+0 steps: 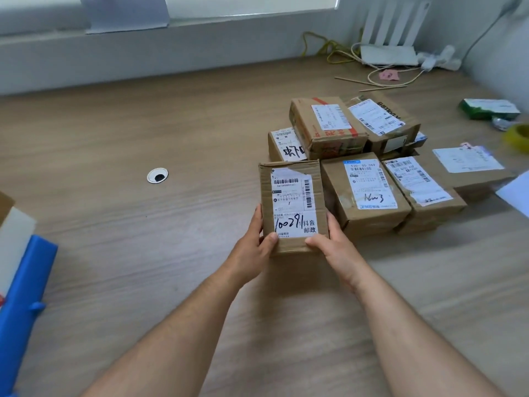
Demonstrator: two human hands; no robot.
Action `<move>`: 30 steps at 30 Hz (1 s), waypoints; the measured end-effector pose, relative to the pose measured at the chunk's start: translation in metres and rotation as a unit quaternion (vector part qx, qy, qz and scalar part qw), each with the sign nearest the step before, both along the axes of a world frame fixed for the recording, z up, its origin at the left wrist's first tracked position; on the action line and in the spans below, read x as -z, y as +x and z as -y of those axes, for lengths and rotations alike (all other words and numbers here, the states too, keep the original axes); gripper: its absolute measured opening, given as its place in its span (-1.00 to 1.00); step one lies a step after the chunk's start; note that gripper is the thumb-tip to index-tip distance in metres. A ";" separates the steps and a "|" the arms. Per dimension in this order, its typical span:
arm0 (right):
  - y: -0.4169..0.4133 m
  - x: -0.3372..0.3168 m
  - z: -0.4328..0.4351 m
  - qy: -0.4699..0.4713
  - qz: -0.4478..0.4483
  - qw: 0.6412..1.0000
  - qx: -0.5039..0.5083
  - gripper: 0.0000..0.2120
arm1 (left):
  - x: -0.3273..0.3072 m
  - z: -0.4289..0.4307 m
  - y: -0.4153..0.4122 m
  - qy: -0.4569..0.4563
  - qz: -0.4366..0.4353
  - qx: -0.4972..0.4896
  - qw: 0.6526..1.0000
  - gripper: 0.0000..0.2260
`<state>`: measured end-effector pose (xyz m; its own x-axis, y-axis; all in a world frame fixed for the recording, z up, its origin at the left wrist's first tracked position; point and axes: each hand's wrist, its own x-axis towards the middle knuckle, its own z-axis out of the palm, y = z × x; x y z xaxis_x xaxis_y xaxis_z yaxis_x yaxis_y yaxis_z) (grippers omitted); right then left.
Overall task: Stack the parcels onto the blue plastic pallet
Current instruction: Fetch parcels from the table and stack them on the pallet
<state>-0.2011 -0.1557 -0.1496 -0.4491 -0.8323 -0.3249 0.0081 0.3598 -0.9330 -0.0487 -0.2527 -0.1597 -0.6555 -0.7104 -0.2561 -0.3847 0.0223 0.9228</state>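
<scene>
Our left grip (256, 242) and right grip (333, 243) clasp the labelled parcel (292, 196) at frame centre, thumbs on top. We should keep it level and carry it to the blue plastic pallet (23, 296), lower left.

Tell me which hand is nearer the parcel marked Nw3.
Right. The right hand grips the right edge of the held parcel, just beside the Nw3 parcel; the left hand grips its left edge, on the far side.

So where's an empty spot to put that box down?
The table is bare left of the held parcel, around the cable hole, across to the blue pallet. It is crowded right, among the other parcels and cables.
</scene>
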 end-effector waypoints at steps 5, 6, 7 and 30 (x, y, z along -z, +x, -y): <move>0.018 -0.018 -0.030 -0.067 0.010 0.998 -0.008 -0.30 | -0.016 -0.022 0.029 -0.012 -0.046 -0.011 0.999 -0.41; 0.021 -0.023 -0.037 -0.077 0.008 0.997 -0.013 -0.29 | -0.022 -0.028 0.036 -0.019 -0.052 -0.013 0.998 -0.41; 0.024 -0.026 -0.043 -0.085 0.003 0.996 -0.022 -0.29 | -0.026 -0.034 0.041 -0.026 -0.055 -0.013 0.998 -0.41; 0.124 -0.097 -0.149 -0.207 -0.029 0.972 -0.104 -0.18 | -0.113 -0.173 0.192 -0.364 0.152 -0.220 0.892 -0.38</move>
